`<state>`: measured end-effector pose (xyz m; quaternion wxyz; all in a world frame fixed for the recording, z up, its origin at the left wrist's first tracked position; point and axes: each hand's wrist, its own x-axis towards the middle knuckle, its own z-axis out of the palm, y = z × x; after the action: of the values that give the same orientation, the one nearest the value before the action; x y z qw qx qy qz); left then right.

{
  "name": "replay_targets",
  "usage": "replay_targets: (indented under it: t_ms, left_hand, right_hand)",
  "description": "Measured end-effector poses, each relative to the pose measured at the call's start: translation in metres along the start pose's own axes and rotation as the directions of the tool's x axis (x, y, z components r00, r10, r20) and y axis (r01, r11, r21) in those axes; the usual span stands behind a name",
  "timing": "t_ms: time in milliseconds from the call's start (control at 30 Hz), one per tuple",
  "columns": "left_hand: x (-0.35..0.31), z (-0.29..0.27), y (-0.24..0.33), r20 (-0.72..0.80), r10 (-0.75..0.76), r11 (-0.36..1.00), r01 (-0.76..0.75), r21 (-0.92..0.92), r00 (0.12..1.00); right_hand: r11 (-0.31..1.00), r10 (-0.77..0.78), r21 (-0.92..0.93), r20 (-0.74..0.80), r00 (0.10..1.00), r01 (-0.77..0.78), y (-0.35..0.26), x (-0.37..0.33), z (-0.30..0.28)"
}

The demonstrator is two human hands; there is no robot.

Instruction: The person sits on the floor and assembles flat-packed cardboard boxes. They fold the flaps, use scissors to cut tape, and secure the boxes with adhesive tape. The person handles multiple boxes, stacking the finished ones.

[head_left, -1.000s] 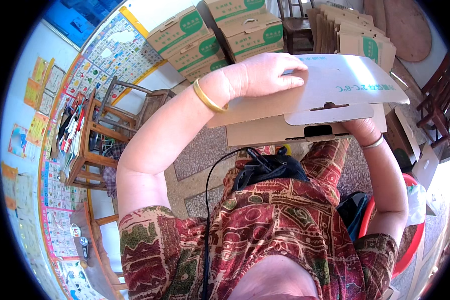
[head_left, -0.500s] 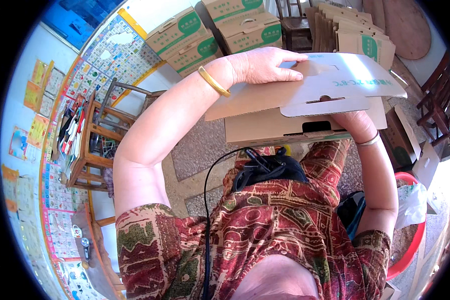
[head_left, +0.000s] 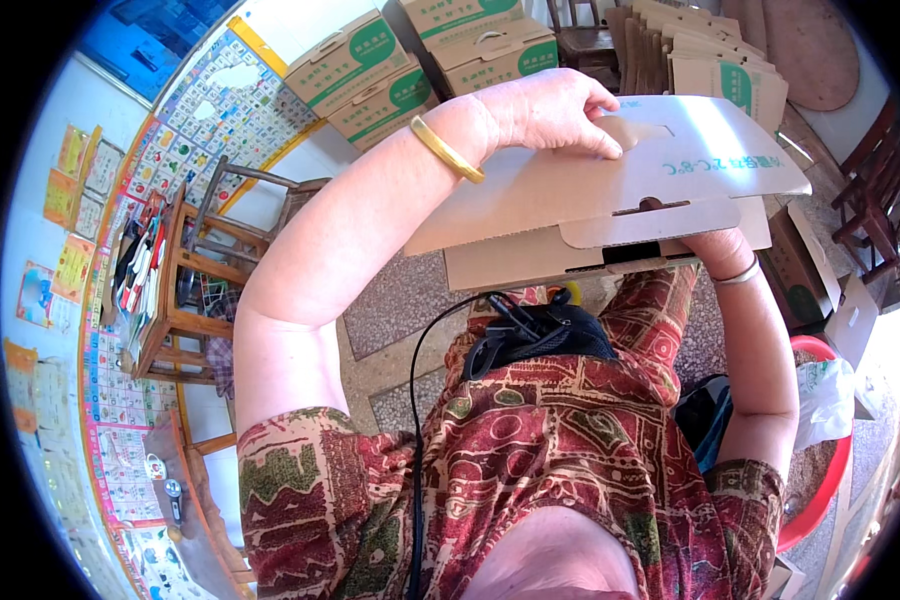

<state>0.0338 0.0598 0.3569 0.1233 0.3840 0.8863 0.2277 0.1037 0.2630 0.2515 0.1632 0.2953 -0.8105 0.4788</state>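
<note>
A cardboard box (head_left: 515, 262) is in front of my body, its broad lid (head_left: 530, 195) with green print lying tilted over the top. A rounded tongue (head_left: 660, 222) with a slot sticks out at the lid's near edge, partly covering the dark handle hole below. My left hand (head_left: 555, 112) rests on the lid's far left part, thumb and fingers bent and apart. Under the near right edge of the lid is my right hand (head_left: 718, 250), its fingers hidden between lid and box.
Printed cartons (head_left: 355, 75) are stacked at the back left, with flattened cartons (head_left: 725, 85) at the back right. To the right are an open carton (head_left: 805, 265) and a red basin (head_left: 820, 490) with a white plastic bag (head_left: 825, 405). A wooden chair (head_left: 205, 320) stands on the left.
My left hand has lifted its wrist and bent its fingers more on the lid. The lid's tongue has dropped lower, covering more of the handle hole and my right hand.
</note>
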Motion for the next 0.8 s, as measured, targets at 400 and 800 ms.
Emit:
replay_targets:
  t_ms: [400, 800]
  left_hand:
    - [0.017, 0.020, -0.019, -0.522, 0.034, 0.990, -0.100, -0.100, 0.852]
    - [-0.039, -0.021, -0.069, -0.514, -0.103, 0.981, 0.171, 0.087, 0.852]
  right_hand:
    - [0.973, -0.064, -0.225, -0.072, 0.995, 0.047, 0.012, 0.018, -0.003]
    - [0.890, -0.122, -0.444, -0.018, 0.992, 0.101, 0.018, 0.016, -0.005]
